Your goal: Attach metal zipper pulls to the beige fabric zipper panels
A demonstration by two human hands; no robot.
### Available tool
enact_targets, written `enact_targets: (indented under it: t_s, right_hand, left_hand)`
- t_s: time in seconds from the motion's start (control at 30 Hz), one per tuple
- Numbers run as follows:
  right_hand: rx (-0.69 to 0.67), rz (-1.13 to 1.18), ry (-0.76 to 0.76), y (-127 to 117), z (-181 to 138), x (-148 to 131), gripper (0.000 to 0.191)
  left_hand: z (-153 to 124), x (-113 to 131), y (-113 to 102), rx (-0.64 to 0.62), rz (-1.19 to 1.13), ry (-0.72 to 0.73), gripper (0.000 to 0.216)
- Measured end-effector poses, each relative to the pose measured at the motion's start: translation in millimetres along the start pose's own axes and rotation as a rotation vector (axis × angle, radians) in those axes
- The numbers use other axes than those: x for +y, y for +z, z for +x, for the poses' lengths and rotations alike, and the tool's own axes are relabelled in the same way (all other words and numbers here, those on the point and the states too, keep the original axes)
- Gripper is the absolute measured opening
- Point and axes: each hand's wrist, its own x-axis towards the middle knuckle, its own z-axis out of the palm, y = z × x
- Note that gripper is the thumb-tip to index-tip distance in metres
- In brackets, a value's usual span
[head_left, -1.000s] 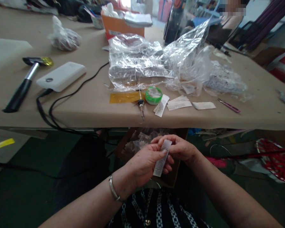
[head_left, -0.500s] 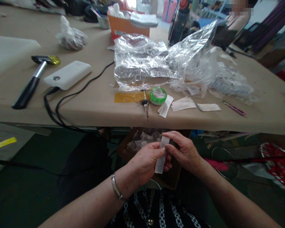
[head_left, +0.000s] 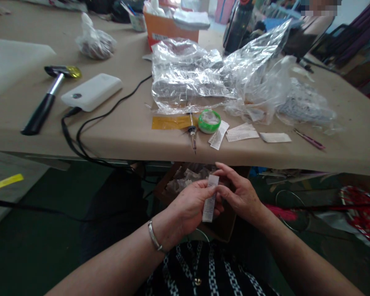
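Below the table edge, in my lap, my left hand (head_left: 186,207) and my right hand (head_left: 239,195) both pinch a narrow white printed label strip (head_left: 210,200) that stands upright between them. The left fingers grip its upper part from the left. The right thumb and forefinger close on its top from the right. A bracelet circles my left wrist. On the table just above lie several more white labels (head_left: 234,133), a green tape roll (head_left: 209,121) and a soldering iron (head_left: 192,133) whose tip points over the edge.
The brown table (head_left: 126,135) carries crumpled clear plastic bags (head_left: 222,80), a hammer (head_left: 47,100), a white power bank (head_left: 92,91) with a black cable, an orange box (head_left: 169,26) and pink tweezers (head_left: 310,139). A cardboard box of scraps (head_left: 188,179) sits under the table. Another person is at the far right.
Both hands with the label have risen a little toward the table edge. The right fingers have shifted along the strip's top. The view has tilted slightly down and to the left.
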Motion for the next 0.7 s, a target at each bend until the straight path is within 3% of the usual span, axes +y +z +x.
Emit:
enact_targets:
  t_s: [0.13,0.2,0.43,0.7]
  right_hand:
    - [-0.088,0.009,-0.058,4,-9,-4,0.094]
    - [-0.121,-0.070,-0.085,10,-14,-8,0.104]
    - [-0.019,-0.165,-0.119,28,-23,-14,0.094]
    - [-0.012,-0.181,-0.163,31,-25,-6,0.095]
  left_hand:
    - [5,8,-6,-0.003,-0.122,0.081,0.011]
    - [7,11,-8,-0.010,-0.159,0.098,0.009]
    - [10,5,-5,0.017,-0.181,0.093,0.009]
    - [9,2,-3,0.016,-0.178,0.107,0.009]
